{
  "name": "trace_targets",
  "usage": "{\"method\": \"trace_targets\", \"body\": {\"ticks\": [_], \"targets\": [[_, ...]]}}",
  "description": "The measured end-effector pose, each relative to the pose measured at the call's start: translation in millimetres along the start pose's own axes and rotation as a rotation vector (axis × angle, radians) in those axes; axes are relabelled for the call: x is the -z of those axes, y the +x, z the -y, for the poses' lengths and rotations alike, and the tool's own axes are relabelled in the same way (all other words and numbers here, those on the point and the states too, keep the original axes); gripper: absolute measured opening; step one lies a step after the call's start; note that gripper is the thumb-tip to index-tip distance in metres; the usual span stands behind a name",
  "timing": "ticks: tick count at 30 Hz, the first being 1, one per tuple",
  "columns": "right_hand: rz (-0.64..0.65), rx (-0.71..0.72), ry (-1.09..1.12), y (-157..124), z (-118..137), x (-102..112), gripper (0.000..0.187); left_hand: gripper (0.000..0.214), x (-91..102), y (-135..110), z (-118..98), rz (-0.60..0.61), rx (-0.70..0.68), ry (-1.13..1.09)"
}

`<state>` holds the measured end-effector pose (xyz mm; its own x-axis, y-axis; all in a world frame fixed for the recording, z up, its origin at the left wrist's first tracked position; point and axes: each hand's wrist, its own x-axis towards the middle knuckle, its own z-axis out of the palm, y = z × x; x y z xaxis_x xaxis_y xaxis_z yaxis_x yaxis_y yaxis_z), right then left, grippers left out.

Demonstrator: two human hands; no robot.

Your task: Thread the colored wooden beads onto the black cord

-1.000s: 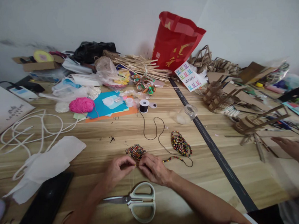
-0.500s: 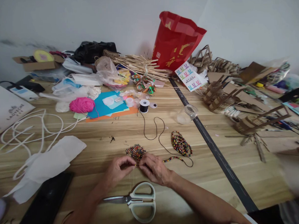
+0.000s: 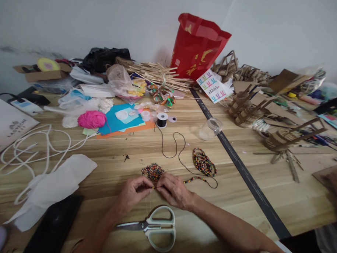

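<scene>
Below the frame's middle, the left hand's fingers pinch a tiny yellow bead and the right hand's fingers press together just beside it, where slow, steady moves should work best.

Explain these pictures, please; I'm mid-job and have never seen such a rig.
No machine here: these are a person's bare left hand and right hand; every picture comes from one camera worn on the head. On the table lie loose beads, strung beads, cord running to a spool, and scissors. Farther back are yarn and a red bag. The left hand pinches what looks like a yellow bead; the right hand's fingertips sit beside it, their grip too small to make out.
</scene>
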<state>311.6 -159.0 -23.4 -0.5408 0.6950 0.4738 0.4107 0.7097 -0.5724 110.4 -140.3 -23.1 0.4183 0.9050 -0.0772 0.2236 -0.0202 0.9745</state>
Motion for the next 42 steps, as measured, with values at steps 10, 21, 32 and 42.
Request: {"method": "trace_targets", "body": {"ticks": [10,21,32,42], "targets": [[-0.014,-0.027,-0.031,1.5,1.5,1.1,0.007,0.006,-0.7,0.1,-4.5,-0.046,-0.004,-0.021],[0.011,-0.014,-0.033,4.0,3.8,3.9,0.009,0.005,-1.7,0.3,-7.2,-0.070,-0.019,-0.004],[0.009,0.017,-0.022,1.5,1.1,0.8,0.007,0.006,-2.2,0.5,-11.8,-0.068,0.042,-0.017],[-0.056,0.026,-0.007,1.8,4.1,2.2,0.011,0.012,-1.1,-1.7,-14.9,-0.044,0.000,0.062]]}}
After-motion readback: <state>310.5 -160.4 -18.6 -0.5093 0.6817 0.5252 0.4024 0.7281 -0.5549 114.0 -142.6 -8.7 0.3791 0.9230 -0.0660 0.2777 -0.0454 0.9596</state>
